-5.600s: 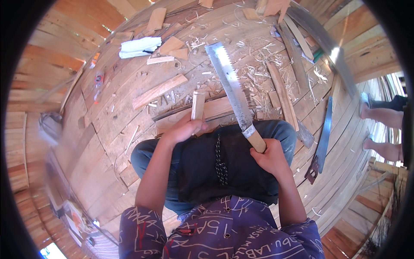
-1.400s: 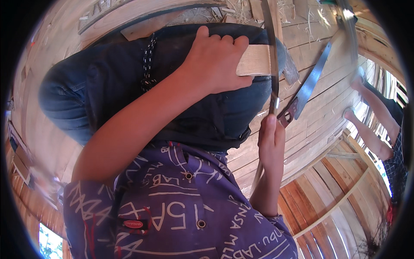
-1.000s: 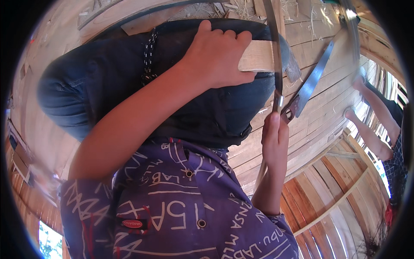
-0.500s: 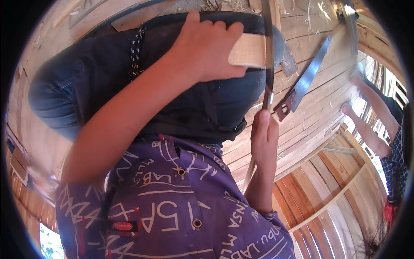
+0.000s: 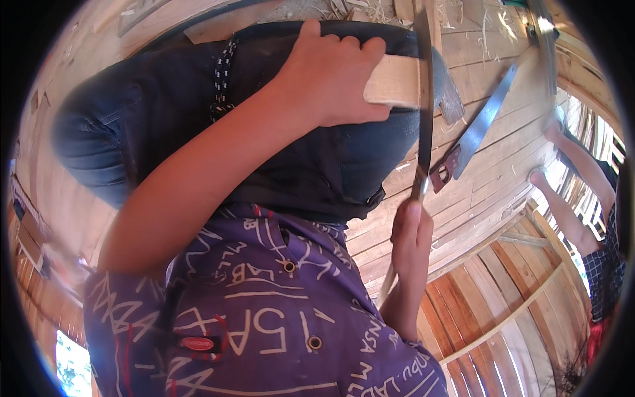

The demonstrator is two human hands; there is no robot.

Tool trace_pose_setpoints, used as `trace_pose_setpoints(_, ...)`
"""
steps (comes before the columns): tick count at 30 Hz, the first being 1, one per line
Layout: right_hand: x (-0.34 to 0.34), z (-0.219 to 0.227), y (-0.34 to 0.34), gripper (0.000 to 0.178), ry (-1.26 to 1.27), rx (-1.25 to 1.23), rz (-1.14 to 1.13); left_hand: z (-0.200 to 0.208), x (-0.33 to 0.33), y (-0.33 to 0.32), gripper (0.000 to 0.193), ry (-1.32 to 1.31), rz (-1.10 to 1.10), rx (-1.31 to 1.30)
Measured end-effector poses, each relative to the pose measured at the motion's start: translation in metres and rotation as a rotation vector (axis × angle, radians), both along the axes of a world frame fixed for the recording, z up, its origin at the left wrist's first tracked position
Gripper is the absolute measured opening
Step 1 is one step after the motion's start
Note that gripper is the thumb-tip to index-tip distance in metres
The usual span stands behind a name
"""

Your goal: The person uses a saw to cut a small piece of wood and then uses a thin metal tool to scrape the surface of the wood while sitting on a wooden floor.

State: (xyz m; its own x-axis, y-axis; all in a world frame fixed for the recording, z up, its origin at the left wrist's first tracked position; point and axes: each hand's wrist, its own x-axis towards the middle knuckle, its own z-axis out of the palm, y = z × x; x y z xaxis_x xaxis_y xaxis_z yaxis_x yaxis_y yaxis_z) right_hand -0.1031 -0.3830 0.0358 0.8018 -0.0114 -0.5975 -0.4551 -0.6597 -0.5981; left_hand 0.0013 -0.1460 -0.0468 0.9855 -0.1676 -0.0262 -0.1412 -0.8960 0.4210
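Observation:
My left hand (image 5: 340, 76) is closed round a short, pale piece of wood (image 5: 400, 81), which it presses down on my thigh. My right hand (image 5: 411, 228) grips a tool with a long, narrow, dark blade (image 5: 426, 126). A bright metal band shows where blade meets handle, and part of a pale handle runs down along my forearm. The blade, seen nearly edge-on, lies across the right end of the wood. Whether it is a knife or a saw cannot be told from this angle.
A handsaw (image 5: 476, 129) with a brown handle lies on the plank floor (image 5: 509, 155) to the right. A grey wood offcut (image 5: 452, 102) is beside my knee. Curled shavings (image 5: 493, 30) and wood scraps are at the far side. Another person's legs (image 5: 574, 165) are at the right edge.
The tool and my right hand have been drawn toward me, so the blade sits lower across the wood. My left hand still holds the wood, and the whole view has shifted slightly.

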Motion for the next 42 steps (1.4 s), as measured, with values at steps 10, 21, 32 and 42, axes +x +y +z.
trace_pose_setpoints(10,0.028,-0.010,0.014,0.048,-0.027,0.012,0.039,0.001,-0.004,0.000,0.060,-0.022,-0.004,-0.026)
trace_pose_setpoints(21,0.033,-0.016,0.021,0.045,-0.062,0.024,0.029,-0.002,-0.003,0.005,0.062,-0.040,-0.007,-0.063)
trace_pose_setpoints(32,0.024,-0.002,0.014,0.044,-0.031,0.018,0.023,0.005,0.001,0.005,0.062,0.044,-0.039,-0.062)
trace_pose_setpoints(42,0.013,-0.004,0.014,0.047,-0.011,0.013,-0.005,0.008,-0.002,0.000,0.066,0.064,-0.045,-0.025)
